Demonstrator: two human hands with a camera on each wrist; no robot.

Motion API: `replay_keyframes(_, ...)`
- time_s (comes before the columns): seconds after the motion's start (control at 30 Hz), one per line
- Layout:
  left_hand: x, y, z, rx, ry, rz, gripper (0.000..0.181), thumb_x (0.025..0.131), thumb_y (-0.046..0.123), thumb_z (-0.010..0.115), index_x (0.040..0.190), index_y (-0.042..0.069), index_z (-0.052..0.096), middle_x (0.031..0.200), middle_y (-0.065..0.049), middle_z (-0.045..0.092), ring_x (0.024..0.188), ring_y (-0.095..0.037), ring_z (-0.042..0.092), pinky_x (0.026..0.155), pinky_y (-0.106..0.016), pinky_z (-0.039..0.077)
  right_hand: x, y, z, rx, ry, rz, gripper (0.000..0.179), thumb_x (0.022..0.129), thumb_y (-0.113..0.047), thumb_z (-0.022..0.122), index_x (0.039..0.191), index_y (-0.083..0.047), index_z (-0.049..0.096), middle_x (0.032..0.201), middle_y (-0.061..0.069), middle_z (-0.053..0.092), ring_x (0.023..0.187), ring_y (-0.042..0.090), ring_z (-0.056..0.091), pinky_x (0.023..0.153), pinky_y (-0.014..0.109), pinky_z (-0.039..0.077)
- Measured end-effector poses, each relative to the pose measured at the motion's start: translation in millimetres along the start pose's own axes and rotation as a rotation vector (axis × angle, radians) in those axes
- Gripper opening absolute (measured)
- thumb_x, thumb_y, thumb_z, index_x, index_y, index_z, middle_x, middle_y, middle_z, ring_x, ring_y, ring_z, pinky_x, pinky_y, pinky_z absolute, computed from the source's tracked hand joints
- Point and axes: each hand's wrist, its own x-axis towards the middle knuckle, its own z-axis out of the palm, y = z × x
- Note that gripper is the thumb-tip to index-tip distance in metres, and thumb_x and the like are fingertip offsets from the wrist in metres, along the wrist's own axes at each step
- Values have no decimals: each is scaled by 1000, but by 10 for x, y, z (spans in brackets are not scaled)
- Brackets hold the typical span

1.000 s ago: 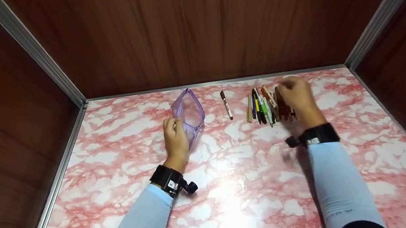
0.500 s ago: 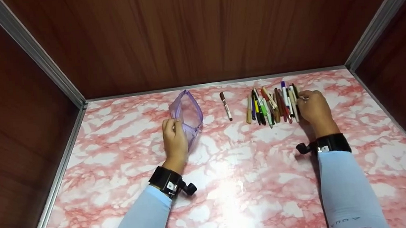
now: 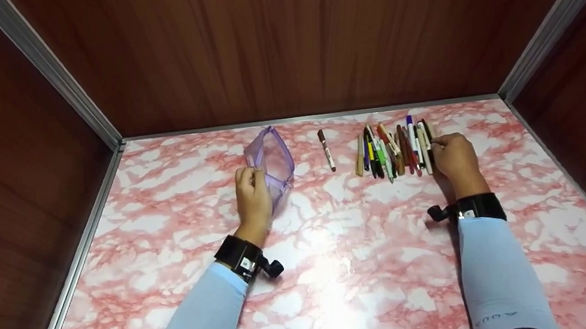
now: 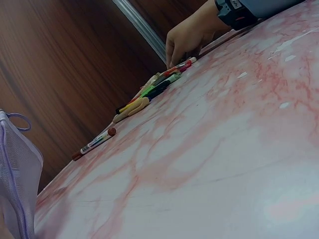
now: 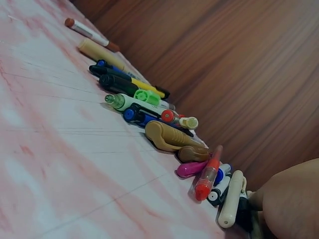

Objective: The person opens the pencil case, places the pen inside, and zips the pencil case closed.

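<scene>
My left hand (image 3: pixel 254 194) grips the near left side of a purple mesh zip pouch (image 3: pixel 280 184), whose mouth gapes to the right. At the left edge of the left wrist view, the pouch (image 4: pixel 20 169) shows its zip. My right hand (image 3: pixel 457 160) is at the right end of a row of pens and markers (image 3: pixel 381 151), its fingers pinching a beige pen (image 3: pixel 432 129) that they mostly hide. A cream pen (image 5: pixel 231 204) lies beside those fingers in the right wrist view. Between pouch and row lies a single brown-capped white marker (image 3: pixel 327 151).
The pink-and-white marbled tabletop (image 3: pixel 328 267) is bounded by a brown wood-grain back panel (image 3: pixel 304 47) and side panels with grey metal edging. The pens lie close to the back edge, some overlapping.
My right hand has moved right and slightly nearer from over the row to its right end, uncovering several pens, including a purple-capped one. My left hand and the pouch stay nearly still.
</scene>
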Motion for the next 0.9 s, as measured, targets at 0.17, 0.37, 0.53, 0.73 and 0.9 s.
replay_keyframes(0.17,-3,-5,4,-2,-15,-3,23,112,19,60,94,5,63,108,-6,53,96,-17,55,84,-28,48,-17,17,-27,18,11,48,33,113,-10,57,133,7,76,138,36,71,129,56,67,115,68,51)
replay_keyframes(0.37,11,-7,-7,8,-18,11,26,112,22,61,93,5,62,107,-7,53,96,-18,55,86,-30,48,-3,1,-16,-27,42,75,36,110,-11,57,135,4,76,135,34,74,126,55,69,110,67,54)
replay_keyframes(0.53,-4,-22,-8,11,-11,2,26,113,22,61,94,5,63,109,-10,56,97,-20,58,87,-31,49,22,-6,2,-34,22,72,38,107,-14,52,127,5,79,133,35,74,122,57,69,109,68,54)
replay_keyframes(0.73,0,-31,-5,15,-25,-3,29,115,27,59,96,6,64,111,-11,56,99,-23,58,88,-34,50,6,9,7,-56,48,57,32,107,-14,56,119,8,76,127,38,71,119,59,68,109,69,53)
replay_keyframes(0.9,18,-8,-4,-1,-32,-9,29,115,27,59,95,7,63,110,-9,55,98,-21,57,87,-33,50,-3,15,-14,-50,71,54,25,109,-12,60,115,9,71,120,38,70,115,58,67,108,69,53)
